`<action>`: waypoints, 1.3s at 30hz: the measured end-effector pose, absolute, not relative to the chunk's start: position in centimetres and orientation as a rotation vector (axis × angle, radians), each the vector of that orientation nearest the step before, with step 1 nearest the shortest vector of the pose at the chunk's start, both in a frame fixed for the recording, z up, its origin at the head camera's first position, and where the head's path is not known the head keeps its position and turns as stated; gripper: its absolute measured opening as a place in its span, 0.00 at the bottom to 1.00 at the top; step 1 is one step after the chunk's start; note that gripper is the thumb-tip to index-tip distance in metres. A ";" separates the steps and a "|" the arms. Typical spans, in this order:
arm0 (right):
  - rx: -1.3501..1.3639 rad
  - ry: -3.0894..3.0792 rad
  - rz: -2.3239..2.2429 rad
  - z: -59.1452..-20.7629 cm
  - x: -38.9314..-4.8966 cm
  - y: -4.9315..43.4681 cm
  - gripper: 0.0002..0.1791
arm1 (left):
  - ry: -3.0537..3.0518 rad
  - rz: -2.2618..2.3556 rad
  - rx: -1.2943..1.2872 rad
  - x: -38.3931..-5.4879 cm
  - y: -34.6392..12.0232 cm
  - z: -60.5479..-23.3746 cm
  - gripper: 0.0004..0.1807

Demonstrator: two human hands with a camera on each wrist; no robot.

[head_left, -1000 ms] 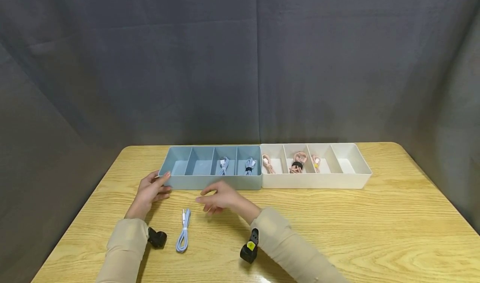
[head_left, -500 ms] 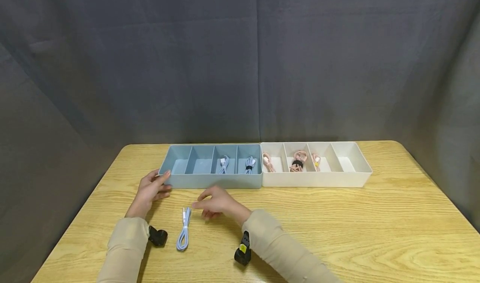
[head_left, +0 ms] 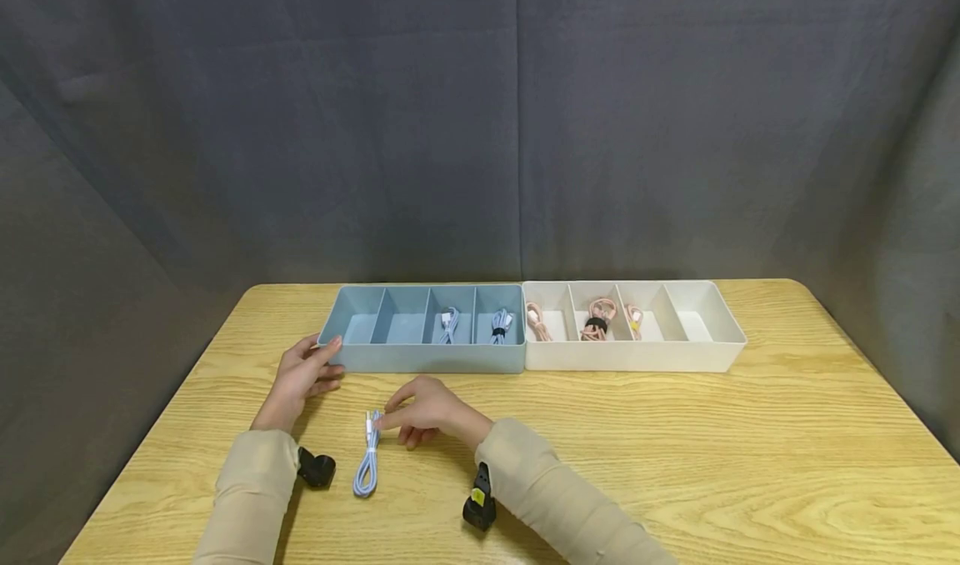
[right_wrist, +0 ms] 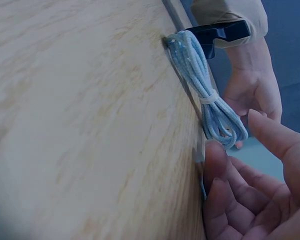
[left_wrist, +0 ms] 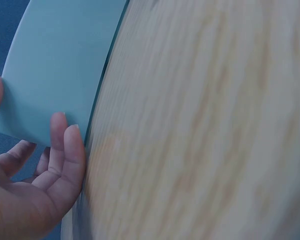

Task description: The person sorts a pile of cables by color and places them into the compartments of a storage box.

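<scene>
My left hand (head_left: 300,377) holds the front left corner of a long blue divided box (head_left: 427,358), thumb on the rim and fingers curved around the outside. The blue wall (left_wrist: 55,65) fills the upper left of the left wrist view. On the table lies a light blue charging cable (head_left: 366,465), folded into a bundle with a white tie (right_wrist: 209,98) around it. My right hand (head_left: 431,411) reaches its plug end, thumb and forefinger spread on either side of the bundle in the right wrist view. Whether a fingertip touches the cable I cannot tell.
Two blue cables (head_left: 448,323) lie in the blue box's right compartments. Against it stands a white divided box (head_left: 637,357) with several pink cables (head_left: 596,322). Both sit on a wooden table (head_left: 675,448) before a grey curtain (head_left: 375,132). Black cameras (head_left: 480,502) hang at the wrists.
My right hand has moved left and down from near the blue box to the cable's plug end. The left hand has stayed at the box corner, and the cable has not been moved.
</scene>
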State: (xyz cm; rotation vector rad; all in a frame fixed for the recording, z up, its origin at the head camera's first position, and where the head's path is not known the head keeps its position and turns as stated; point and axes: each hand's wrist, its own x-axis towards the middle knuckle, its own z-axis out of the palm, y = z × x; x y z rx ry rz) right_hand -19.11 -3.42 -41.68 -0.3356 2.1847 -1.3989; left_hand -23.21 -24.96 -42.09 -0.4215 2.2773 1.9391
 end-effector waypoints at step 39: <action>-0.252 2.189 -1.395 -41.4 -19.2 -5.0 0.04 | 2.301 1.940 -0.356 -23.0 -25.0 -42.0 0.40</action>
